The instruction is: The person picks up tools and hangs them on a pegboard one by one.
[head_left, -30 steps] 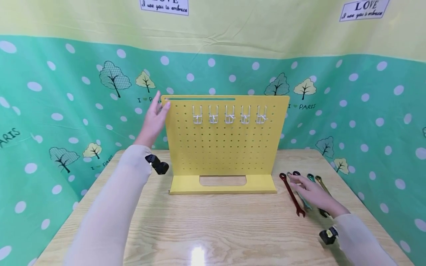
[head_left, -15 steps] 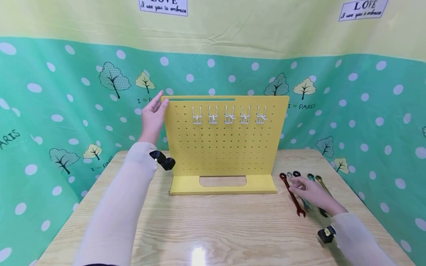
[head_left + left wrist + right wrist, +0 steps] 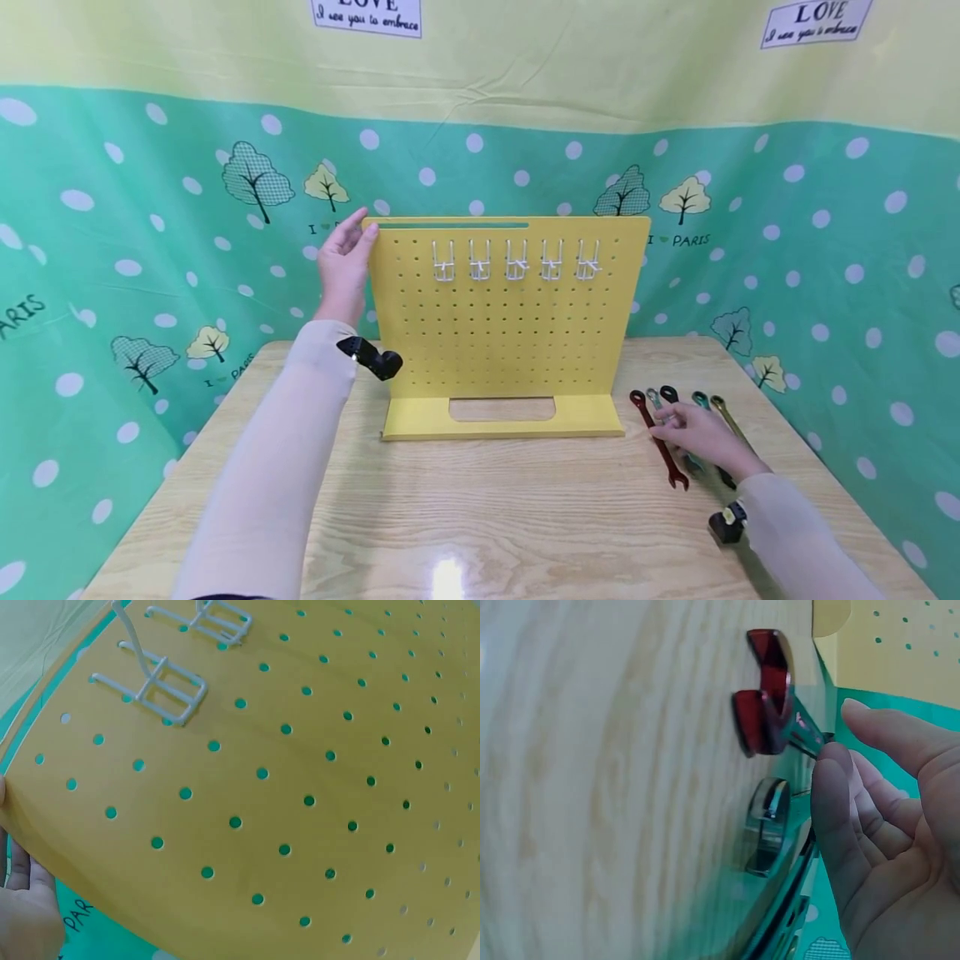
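Note:
My left hand grips the upper left corner of the yellow pegboard, thumb in front and fingers behind it; in the left wrist view the fingers show past the board's edge. At the right, my right hand hovers over several combination wrenches with its fingers loosely bent. Closest to its fingertips are the red wrench and a silvery wrench, partly hidden by the hand. In the right wrist view a gap separates thumb and fingers, and the red wrench's open end lies left of them.
White wire hooks hang in a row along the pegboard's upper part. A black wrench, a green wrench and a gold wrench lie at the right of the wooden table. A patterned curtain stands behind.
My left hand has moved slightly right and taken hold of the pegboard's corner. My right hand has shifted slightly over the wrenches, which stay where they lie.

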A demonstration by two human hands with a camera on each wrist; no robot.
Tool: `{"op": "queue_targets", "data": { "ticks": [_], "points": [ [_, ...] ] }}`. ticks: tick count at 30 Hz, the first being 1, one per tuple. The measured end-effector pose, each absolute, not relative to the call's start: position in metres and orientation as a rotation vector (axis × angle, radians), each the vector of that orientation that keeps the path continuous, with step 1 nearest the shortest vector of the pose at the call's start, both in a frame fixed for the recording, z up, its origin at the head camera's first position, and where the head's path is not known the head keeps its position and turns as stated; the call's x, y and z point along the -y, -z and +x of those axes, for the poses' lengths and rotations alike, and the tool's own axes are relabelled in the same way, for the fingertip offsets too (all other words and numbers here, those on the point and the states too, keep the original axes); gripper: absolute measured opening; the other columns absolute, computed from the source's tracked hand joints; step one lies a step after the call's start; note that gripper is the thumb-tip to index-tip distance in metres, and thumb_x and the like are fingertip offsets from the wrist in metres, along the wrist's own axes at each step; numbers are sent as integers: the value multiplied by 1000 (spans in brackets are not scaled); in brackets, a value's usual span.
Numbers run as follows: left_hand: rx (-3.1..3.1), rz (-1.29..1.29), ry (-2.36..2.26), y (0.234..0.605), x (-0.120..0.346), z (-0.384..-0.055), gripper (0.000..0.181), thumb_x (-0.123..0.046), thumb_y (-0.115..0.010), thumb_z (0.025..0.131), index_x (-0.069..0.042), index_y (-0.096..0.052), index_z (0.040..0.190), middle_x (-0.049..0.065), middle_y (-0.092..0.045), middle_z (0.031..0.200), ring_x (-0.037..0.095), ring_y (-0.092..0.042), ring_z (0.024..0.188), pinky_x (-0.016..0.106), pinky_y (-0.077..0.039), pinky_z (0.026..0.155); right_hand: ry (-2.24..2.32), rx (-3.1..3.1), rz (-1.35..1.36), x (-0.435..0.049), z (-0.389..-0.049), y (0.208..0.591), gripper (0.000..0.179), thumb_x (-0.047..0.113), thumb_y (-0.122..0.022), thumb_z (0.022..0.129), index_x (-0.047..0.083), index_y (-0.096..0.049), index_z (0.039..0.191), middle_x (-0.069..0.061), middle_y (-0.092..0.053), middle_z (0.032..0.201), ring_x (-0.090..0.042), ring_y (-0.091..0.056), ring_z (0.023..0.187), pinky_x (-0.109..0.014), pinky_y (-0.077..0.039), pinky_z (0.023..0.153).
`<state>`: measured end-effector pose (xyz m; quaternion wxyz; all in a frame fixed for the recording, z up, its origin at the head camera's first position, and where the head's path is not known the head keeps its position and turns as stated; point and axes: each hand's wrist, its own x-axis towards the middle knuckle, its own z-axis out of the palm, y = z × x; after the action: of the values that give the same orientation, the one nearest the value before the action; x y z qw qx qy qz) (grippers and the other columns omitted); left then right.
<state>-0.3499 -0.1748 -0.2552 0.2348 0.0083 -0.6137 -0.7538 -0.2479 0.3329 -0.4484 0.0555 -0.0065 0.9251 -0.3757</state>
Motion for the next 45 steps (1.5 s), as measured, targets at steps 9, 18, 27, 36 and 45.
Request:
{"op": "queue_targets", "data": {
  "ticks": [9,18,27,36,45],
  "points": [
    [1670,12,2062,257,174,-350,38,-27,-71,94,-18,-64,131,2,-63,117,16,-61,106,32,-48,96,1142,-2792,-15,-336,-256,455,43,22,-72,95,-9,-57,121,-8,-55,80,-20,-59,66,-34,-55,58],
    [1708,0,2042,256,176,-350,38,-27,-71,95,-17,-63,130,2,-62,115,16,-60,106,33,-47,97,1190,-2736,51,-339,-263,458,42,22,-73,94,-9,-59,119,-7,-57,78,-19,-59,67,-33,-55,59],
    [1762,-9,2012,256,180,-351,36,-29,-71,94,-19,-65,128,2,-64,111,16,-62,101,31,-49,92,1188,-2740,124,-340,-269,463,36,26,-76,91,-4,-64,108,-6,-60,76,-18,-59,64,-32,-55,59],
    [1767,11,2024,255,182,-351,35,-29,-71,94,-21,-65,127,4,-63,116,17,-62,105,33,-48,95,1070,-2803,131,-334,-266,456,28,30,-75,92,3,-67,88,-5,-61,71,-18,-59,60,-32,-52,58],
    [1787,18,2013,254,182,-349,36,-29,-71,94,-20,-65,128,2,-64,113,16,-62,102,30,-49,90,1063,-2767,197,-332,-270,457,40,33,-74,91,10,-55,64,-1,-54,59,-17,-54,57,-30,-46,58]
  ]
}}
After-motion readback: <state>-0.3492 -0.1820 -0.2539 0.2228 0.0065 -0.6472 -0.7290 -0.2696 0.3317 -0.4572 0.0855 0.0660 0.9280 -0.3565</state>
